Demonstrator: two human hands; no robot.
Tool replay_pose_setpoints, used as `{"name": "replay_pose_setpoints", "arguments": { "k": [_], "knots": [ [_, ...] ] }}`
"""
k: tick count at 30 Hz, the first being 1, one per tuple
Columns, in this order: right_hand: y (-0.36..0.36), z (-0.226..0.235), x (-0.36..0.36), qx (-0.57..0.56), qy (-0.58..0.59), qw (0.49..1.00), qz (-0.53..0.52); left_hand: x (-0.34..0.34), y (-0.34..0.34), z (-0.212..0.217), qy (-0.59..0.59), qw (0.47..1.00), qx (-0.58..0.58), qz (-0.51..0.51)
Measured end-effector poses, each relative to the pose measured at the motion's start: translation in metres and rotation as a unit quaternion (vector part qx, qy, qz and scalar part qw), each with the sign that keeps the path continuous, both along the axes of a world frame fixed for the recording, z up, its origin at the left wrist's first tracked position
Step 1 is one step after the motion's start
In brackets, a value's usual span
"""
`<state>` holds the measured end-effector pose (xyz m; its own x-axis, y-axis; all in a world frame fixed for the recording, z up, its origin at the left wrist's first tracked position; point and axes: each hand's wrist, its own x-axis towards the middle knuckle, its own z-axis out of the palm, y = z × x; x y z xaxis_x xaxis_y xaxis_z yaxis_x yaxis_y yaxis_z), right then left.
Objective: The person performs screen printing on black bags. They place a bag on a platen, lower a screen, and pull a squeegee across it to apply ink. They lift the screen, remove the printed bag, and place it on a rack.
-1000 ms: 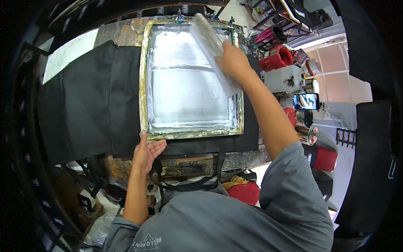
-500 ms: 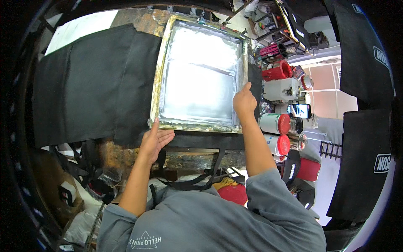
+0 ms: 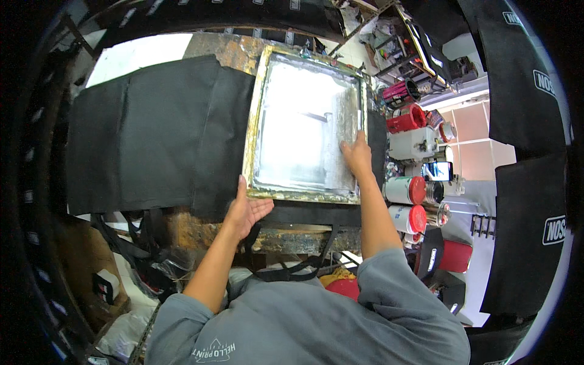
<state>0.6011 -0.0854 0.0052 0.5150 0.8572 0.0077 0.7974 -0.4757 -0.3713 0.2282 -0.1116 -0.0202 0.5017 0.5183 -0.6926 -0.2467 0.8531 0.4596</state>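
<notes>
A screen printing frame (image 3: 255, 121) with pale, shiny mesh (image 3: 295, 137) lies over black fabric on the worktable. Its rim is stained with yellowish and dark paint. My left hand (image 3: 244, 214) rests at the frame's near left corner, thumb along the left side and the other fingers stretched out by the near edge. On the right side, my right hand (image 3: 358, 159) grips the rim, its thumb over the inner edge. Black fabric (image 3: 158, 140), folded in panels, spreads out to the left and shows beneath the frame.
Along the right stand red-lidded jars (image 3: 417, 190), a red tub (image 3: 409, 118) and a lit phone (image 3: 438, 171). A white sheet (image 3: 140, 58) lies at the far left. Black straps (image 3: 289, 272) hang off the paint-stained near table edge (image 3: 286, 238).
The whole view has shifted, so table and frame appear lower and farther right. My right hand has turned on the rim, its thumb now showing over the inner edge. My left hand keeps its corner.
</notes>
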Motion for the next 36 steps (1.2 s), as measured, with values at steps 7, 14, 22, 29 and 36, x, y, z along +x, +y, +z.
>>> {"name": "replay_pose_setpoints", "arguments": {
  "k": [7,14,22,29,36],
  "knots": [
    [0.08,0.07,0.003,-0.032,-0.033,0.976,0.215,-0.003,0.039,0.049,0.172,0.904,0.171,-0.352],
    [0.136,0.019,0.033,-0.019,-0.109,0.928,0.356,0.123,0.182,0.077,0.432,0.331,0.838,-0.042],
    [0.093,-0.018,0.073,0.059,-0.16,0.962,0.212,0.168,0.252,0.016,0.518,0.339,0.751,-0.232],
    [0.063,-0.012,0.054,0.043,-0.237,0.943,0.232,0.156,0.218,0.007,0.527,0.309,0.761,-0.219],
    [-0.005,-0.004,0.028,0.021,-0.197,0.949,0.244,0.128,0.147,0.01,0.516,0.317,0.767,-0.212]
  ]
}}
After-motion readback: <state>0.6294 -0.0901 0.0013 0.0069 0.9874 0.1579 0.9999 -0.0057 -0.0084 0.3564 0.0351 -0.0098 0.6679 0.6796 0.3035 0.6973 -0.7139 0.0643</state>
